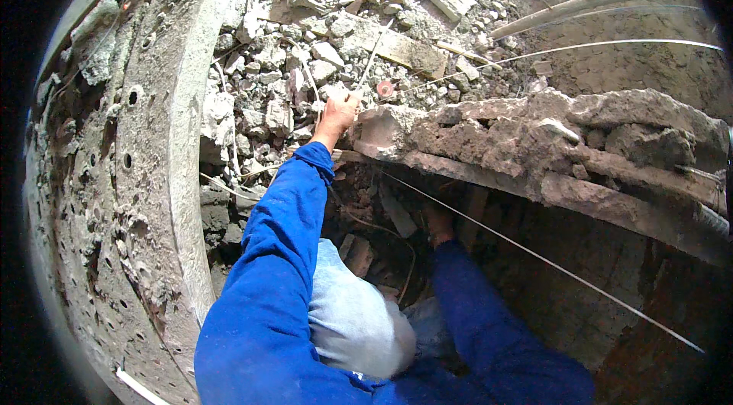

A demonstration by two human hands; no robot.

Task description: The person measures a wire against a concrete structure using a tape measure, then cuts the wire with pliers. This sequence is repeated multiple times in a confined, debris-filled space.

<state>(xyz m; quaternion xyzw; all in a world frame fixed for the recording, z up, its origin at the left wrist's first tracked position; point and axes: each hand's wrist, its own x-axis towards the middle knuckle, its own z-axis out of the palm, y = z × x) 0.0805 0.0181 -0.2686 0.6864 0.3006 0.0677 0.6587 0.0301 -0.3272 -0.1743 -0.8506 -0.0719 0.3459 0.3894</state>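
My left hand [336, 115] is closed at the left end of a broken masonry wall [473, 126]. A thin pale rod [376, 52] rises from its fingers over the rubble [263, 96]. Close by on the right lies a small round reddish piece [384, 90]. Lower down, in the shade under the wall's near side, is my right hand [438, 220]. It is too dark to see its fingers or anything in them. Around it are shaded broken pieces [397, 210] and a thin bent cable [393, 233].
On the left stands a slab with round holes [126, 199] and a pale edge [191, 122]. A taut white line [534, 254] crosses the dark hollow at right; another pale line [603, 45] runs over the far dirt. Planks [408, 50] and loose wires lie among the stones.
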